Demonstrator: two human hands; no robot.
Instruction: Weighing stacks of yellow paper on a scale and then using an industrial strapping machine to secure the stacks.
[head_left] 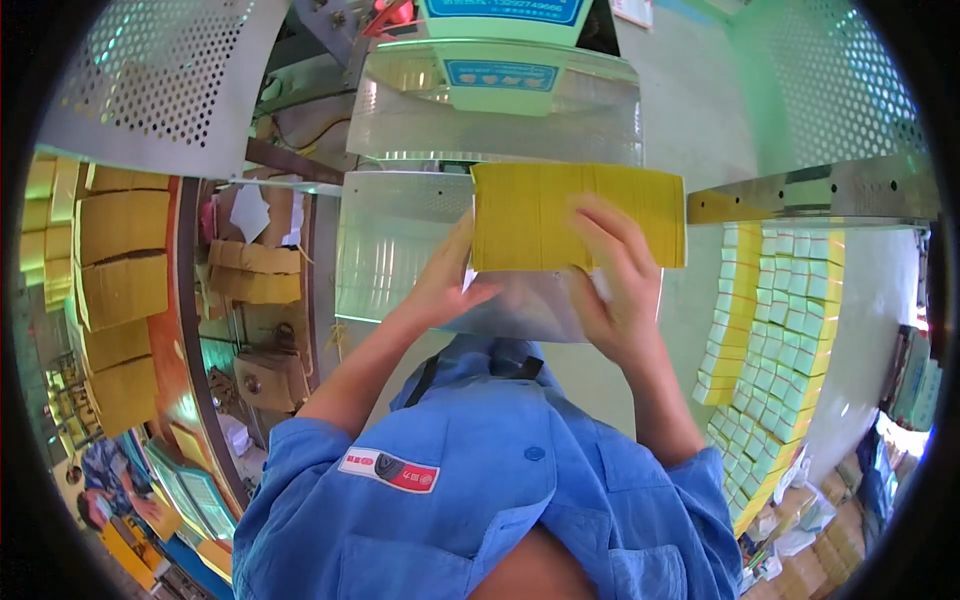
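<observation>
A long block of yellow-spined paper booklets (pixel 530 215) lies over the right part of a shiny metal tray (pixel 385 245) in front of me. My left hand (pixel 448 272) holds the block's left end, its fingers pressed along that end and its thumb reaching under the near edge. My right hand (pixel 618 275) lies over the block's right half, fingers bent across the yellow face and thumb at the near edge. Motion slightly smears the right fingers. A bit of white paper shows beside each hand.
Beyond the tray rises a clear machine cover (pixel 500 110), with perforated metal guards (pixel 165 70) at both sides. Long rows of banded booklets (pixel 790 330) stand at the right. Yellow stacks (pixel 125 240) fill a bench at the left. Another person (pixel 110 485) works at the far lower left.
</observation>
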